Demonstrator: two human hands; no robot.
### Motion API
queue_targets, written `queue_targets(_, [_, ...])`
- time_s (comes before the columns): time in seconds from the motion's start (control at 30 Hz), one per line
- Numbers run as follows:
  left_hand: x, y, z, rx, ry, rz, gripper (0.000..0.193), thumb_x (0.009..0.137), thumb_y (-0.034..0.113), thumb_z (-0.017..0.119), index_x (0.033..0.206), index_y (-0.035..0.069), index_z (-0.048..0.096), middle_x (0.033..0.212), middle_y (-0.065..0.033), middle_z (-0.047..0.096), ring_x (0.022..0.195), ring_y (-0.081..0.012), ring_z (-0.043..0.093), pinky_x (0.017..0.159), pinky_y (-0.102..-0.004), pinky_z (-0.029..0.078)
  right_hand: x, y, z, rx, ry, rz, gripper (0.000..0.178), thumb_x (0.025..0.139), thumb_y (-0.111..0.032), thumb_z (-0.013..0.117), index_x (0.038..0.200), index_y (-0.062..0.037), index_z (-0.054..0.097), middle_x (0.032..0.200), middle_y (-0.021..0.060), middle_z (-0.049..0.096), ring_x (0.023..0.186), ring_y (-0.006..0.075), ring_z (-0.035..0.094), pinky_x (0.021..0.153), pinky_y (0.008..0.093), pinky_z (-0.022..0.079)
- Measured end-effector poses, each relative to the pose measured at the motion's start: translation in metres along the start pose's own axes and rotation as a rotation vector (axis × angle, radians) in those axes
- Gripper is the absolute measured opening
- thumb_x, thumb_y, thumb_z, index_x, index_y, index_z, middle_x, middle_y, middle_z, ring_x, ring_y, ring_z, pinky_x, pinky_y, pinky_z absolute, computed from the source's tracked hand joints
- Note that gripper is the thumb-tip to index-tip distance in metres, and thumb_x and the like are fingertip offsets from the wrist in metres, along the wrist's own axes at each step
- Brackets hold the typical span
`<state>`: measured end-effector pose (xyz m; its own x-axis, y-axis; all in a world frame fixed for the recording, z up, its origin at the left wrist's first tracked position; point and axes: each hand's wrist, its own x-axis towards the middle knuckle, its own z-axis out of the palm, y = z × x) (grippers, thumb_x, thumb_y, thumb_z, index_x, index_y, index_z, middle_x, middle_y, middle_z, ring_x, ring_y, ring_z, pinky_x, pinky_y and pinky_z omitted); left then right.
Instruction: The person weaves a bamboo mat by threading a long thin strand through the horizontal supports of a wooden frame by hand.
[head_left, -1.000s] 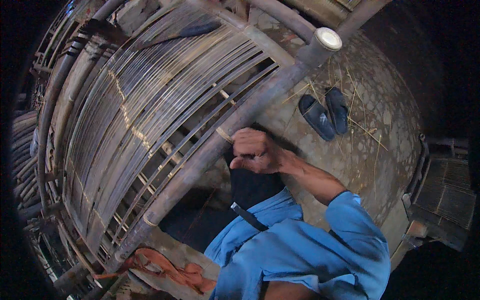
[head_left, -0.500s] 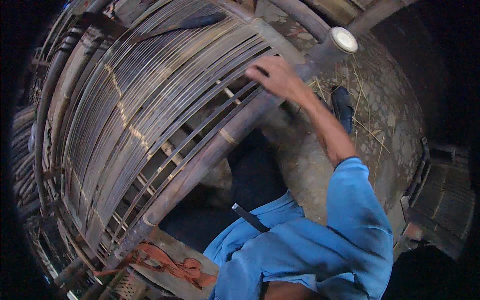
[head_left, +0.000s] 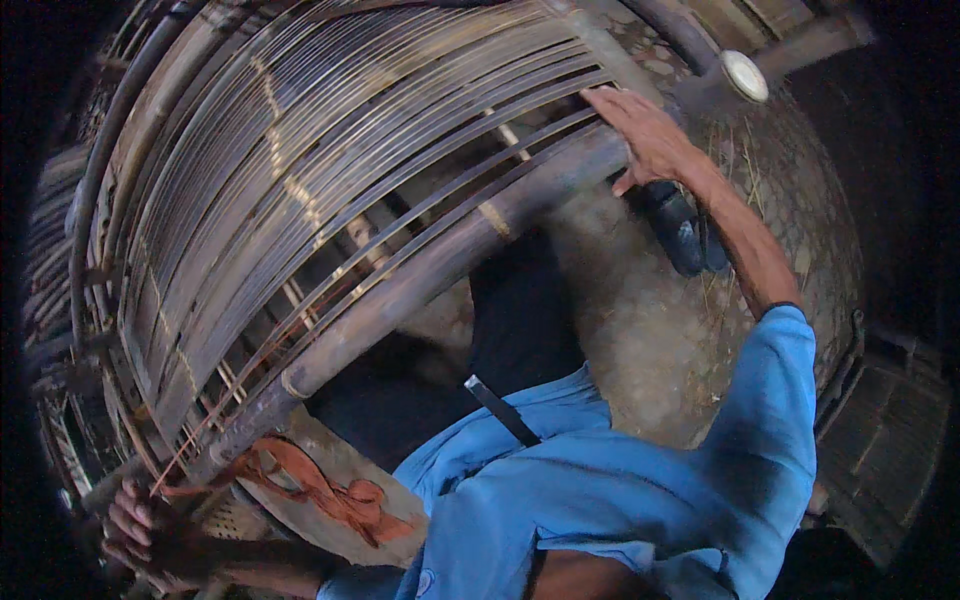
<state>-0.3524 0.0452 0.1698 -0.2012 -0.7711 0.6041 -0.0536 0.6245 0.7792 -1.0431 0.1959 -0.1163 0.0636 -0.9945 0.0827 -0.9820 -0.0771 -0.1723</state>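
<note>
Front pole [head_left: 400,302] of slatted frame [head_left: 215,235] touched by R hand [head_left: 642,138] (flat-ish, fingers spread); thin strip [head_left: 183,454] gripped w/ L hand [head_left: 145,540].

A wide bamboo rack [head_left: 380,165] fills the upper left, made of long, thin, grey-brown slats running slantwise from lower left to upper right. They lie close together over most of its width and stand farther apart toward the near edge, with dark gaps between. A pale, twisted binding [head_left: 296,188] crosses them. Along the near edge lies a thick, round pole [head_left: 420,281], weathered and dull brown, parallel to the slats, with a narrow pale band around it in two places. At the lower left, a thin reddish strand [head_left: 180,460] stretches in a nearly straight slanting line beside the pole's end.
</note>
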Motion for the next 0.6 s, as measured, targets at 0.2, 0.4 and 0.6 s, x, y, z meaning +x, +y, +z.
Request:
queue_targets(0.2, [0.015, -0.015, -0.049, -0.152, -0.154, -0.067, 0.026, 0.103, 0.022, 0.051, 0.124, 0.008, 0.055, 0.119, -0.0051, 0.059, 0.117, -0.0186, 0.057, 0.119, -0.0385, 0.033, 0.007, 0.005, 0.032, -0.07, 0.148, 0.065, 0.1, 0.045, -0.012, 0.085, 0.138, -0.0058, 0.049, 0.136, 0.017, 0.055, 0.133, 0.0372, 0.048, 0.117, 0.0449, 0.035])
queue_targets(0.4, [0.021, -0.026, -0.007, -0.209, 0.144, -0.109, 0.035, 0.102, 0.018, 0.055, 0.13, -0.002, 0.055, 0.129, -0.0111, 0.058, 0.116, -0.0229, 0.059, 0.112, -0.0386, 0.04, 0.005, 0.008, 0.036, -0.098, 0.085, 0.091, 0.08, 0.048, -0.003, 0.074, 0.126, -0.006, 0.053, 0.123, 0.0151, 0.06, 0.12, 0.0367, 0.054, 0.107, 0.0424, 0.042])
queue_targets(0.6, [0.044, -0.059, 0.159, 0.338, -0.139, -0.359, 0.042, 0.101, 0.024, 0.055, 0.136, 0.003, 0.061, 0.104, -0.0013, 0.061, 0.083, -0.0084, 0.051, 0.068, -0.0214, 0.041, 0.021, -0.01, -0.008, 0.113, -0.105, 0.134, 0.083, 0.07, -0.046, 0.085, 0.137, -0.0072, 0.057, 0.13, 0.0136, 0.06, 0.127, 0.031, 0.053, 0.109, 0.0439, 0.04])
